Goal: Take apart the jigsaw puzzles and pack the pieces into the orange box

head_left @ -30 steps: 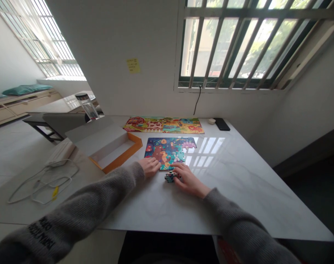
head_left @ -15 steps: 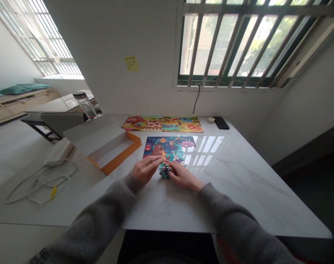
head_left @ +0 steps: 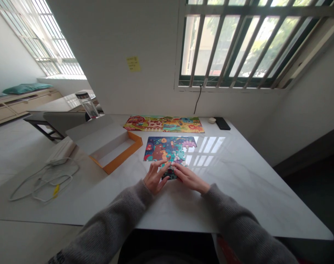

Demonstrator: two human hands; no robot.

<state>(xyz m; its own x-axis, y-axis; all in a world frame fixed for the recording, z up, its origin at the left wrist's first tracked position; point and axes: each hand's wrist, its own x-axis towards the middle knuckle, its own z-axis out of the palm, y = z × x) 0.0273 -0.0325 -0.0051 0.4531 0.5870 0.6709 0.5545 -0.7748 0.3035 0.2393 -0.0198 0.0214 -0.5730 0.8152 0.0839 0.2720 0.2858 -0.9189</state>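
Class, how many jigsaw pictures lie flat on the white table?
2: a long bright jigsaw by the far wall; a darker blue jigsaw nearer, right of the orange-edged box.

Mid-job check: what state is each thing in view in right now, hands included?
left hand, fingers spread, tips touching the loose pieces
right hand, fingers closed on the loose pieces
dark puzzle, flat, largely assembled
farm puzzle, flat, assembled, by the wall
orange box, open, nothing seen inside
bottle, upright, lid on
phone, flat, screen dark
cable, lying in loose loops
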